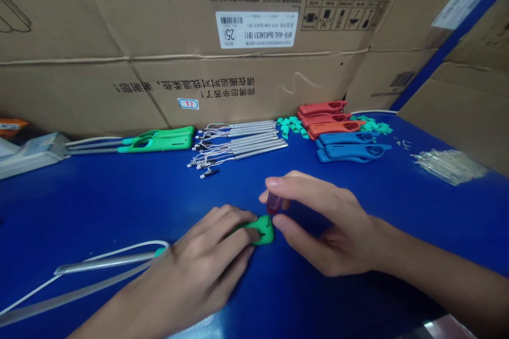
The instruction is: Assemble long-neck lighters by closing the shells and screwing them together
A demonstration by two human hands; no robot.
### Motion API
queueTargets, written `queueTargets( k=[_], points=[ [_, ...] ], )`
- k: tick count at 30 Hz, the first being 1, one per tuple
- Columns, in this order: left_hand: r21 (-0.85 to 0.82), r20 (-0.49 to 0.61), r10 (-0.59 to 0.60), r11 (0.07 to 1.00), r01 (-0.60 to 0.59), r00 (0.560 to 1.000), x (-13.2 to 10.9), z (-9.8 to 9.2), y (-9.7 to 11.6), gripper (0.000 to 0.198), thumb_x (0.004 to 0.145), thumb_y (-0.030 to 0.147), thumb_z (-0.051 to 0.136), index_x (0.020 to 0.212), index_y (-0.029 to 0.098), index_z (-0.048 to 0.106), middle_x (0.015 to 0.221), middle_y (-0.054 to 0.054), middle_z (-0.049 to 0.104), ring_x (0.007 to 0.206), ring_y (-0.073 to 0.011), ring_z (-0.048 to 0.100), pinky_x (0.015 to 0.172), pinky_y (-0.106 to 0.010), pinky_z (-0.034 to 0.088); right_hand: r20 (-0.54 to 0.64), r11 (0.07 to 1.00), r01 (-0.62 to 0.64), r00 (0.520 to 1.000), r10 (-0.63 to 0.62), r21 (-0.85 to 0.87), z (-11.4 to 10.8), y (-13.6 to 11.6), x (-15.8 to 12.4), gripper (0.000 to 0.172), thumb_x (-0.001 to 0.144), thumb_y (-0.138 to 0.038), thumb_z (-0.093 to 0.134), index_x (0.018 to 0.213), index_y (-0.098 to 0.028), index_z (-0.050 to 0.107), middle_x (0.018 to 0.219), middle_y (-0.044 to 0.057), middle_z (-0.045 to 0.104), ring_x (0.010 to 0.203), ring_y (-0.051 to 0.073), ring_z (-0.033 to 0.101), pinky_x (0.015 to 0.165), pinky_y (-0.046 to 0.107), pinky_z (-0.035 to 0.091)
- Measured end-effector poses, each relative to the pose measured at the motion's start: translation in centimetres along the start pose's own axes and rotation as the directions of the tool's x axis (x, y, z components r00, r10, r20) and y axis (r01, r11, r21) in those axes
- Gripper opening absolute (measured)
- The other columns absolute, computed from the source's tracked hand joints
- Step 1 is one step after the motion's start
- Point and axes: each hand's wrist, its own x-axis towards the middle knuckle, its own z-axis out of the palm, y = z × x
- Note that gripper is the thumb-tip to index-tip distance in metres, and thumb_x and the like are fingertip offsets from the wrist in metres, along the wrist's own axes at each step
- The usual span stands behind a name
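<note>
My left hand [217, 249] lies over a green plastic lighter handle [265, 229], its fingers pressing the handle to the table. Most of the handle is hidden under the fingers; its rounded end, with a dark hole, shows at the right. My right hand [322, 217] pinches a small screwdriver [273, 203] with a see-through purple-red grip. It stands nearly upright, its thin tip at the green end. Beside my left wrist lies a silver metal tube [109, 263] with a teal collar, partly covered by the hand.
Behind lie green lighter handles [170, 139], silver rods with white wires [254, 143], teal caps [292, 126], red handles [324, 111], blue handles [352, 152] and a bundle of clear pieces [451, 166]. Cardboard [167, 21] walls the back. A white device [35, 151] stands left; a white cable [131, 246] runs nearby.
</note>
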Motion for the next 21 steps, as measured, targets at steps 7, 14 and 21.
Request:
queueTargets(
  k=[7, 14, 21],
  points=[
    [-0.012, -0.003, -0.001, 1.0, 0.001, 1.0, -0.13, -0.09, 0.15, 0.031, 0.09, 0.009, 0.054, 0.118, 0.018, 0.06, 0.11, -0.008, 0.062, 0.104, -0.0203, 0.058, 0.09, -0.035, 0.052, -0.014, 1.0, -0.009, 1.0, 0.009, 0.005, 0.04, -0.09, -0.11, 0.047, 0.087, -0.003, 0.054, 0.133, -0.015, 0.047, 0.107, 0.007, 0.069, 0.093, 0.013, 0.066, 0.08, 0.026, 0.056],
    [-0.003, 0.011, -0.012, 1.0, 0.012, 1.0, -0.15, 0.04, 0.05, 0.029, 0.09, 0.009, 0.053, 0.117, 0.018, 0.06, 0.11, -0.01, 0.061, 0.103, -0.0205, 0.058, 0.09, -0.036, 0.052, -0.002, 0.997, -0.026, 1.0, 0.026, -0.075, -0.03, -0.13, -0.09, 0.044, 0.089, -0.008, 0.056, 0.132, -0.016, 0.048, 0.096, 0.004, 0.069, 0.083, 0.013, 0.064, 0.075, 0.024, 0.054],
    [0.038, -0.013, 0.012, 0.999, -0.012, 1.0, -0.5, 0.04, -0.09, 0.028, 0.09, 0.01, 0.055, 0.116, 0.017, 0.059, 0.111, -0.01, 0.061, 0.108, -0.022, 0.056, 0.094, -0.037, 0.05, 0.017, 1.0, -0.015, 1.0, 0.015, -0.003, -0.07, 0.04, 0.1, 0.044, 0.089, -0.008, 0.059, 0.13, -0.018, 0.048, 0.097, 0.003, 0.066, 0.085, 0.013, 0.059, 0.075, 0.026, 0.052]
  ],
)
